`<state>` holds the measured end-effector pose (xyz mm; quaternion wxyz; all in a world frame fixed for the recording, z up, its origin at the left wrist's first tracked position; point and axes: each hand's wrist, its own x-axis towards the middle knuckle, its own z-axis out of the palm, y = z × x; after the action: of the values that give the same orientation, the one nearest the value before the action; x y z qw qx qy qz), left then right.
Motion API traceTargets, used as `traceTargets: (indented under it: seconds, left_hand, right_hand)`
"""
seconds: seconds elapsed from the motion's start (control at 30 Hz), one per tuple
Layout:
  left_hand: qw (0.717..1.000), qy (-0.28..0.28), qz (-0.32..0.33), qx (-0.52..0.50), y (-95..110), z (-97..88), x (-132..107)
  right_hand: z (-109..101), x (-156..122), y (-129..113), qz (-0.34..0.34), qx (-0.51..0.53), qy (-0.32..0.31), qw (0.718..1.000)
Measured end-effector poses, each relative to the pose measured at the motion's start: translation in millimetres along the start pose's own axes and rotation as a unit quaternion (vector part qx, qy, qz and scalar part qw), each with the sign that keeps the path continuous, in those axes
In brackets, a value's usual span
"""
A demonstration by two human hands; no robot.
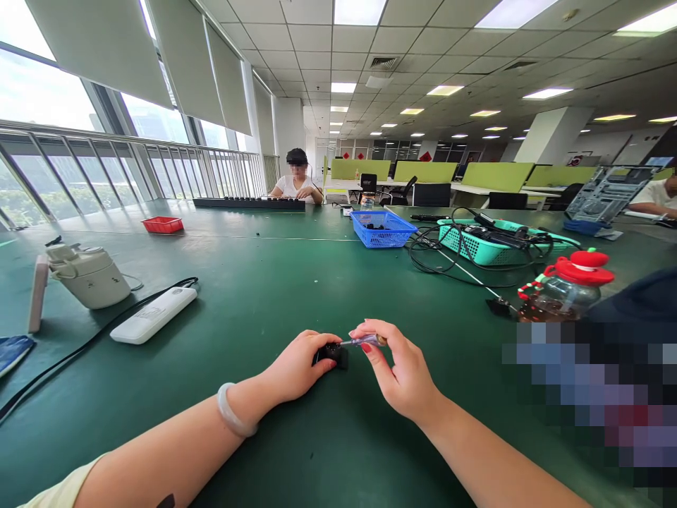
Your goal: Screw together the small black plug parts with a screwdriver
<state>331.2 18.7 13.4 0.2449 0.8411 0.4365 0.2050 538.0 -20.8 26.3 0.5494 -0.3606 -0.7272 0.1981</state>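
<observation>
Close in front of me, my left hand [303, 363] grips a small black part [338, 355] against the table, thumb and fingers closed around it. What kind of part it is I cannot make out; much of it sits behind the fingers. A screwdriver [370, 340] with a clear purplish handle lies nearly level in my right hand [405, 367], pinched between thumb and fingers. Its thin shaft points left, and the tip meets or comes very near the black part.
The green table [254, 289] bears a white power bank [154, 315] and a cream bottle [87, 275] at left. A red tray [162, 224], a blue basket [383, 231] and a teal basket [470, 247] with cables stand farther off. A red-lidded jar [568, 289] is at right. A person [296, 185] sits opposite.
</observation>
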Motion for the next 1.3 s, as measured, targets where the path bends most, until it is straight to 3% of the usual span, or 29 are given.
traceTargets:
  seconds: [0.17,0.5,0.83,1.1,1.3]
  left_hand:
    - [1.0,0.004,-0.01,0.002,0,0.4,0]
    - [1.0,-0.008,-0.021,0.004,3,-1.9,0]
    - [1.0,-0.009,-0.022,0.005,2,-2.1,0]
    - [1.0,-0.011,-0.022,0.001,4,-2.0,0]
    - [1.0,-0.007,-0.029,0.005,3,-2.0,0]
  right_hand:
    - [1,2,6,0.061,0.036,0.034,0.997]
    - [-3,14,32,0.205,0.121,0.114,0.965]
    - [-4,15,41,0.251,0.181,0.131,0.942]
    - [-6,16,50,0.319,0.252,0.159,0.9]
    - [-6,17,50,0.326,0.258,0.161,0.895]
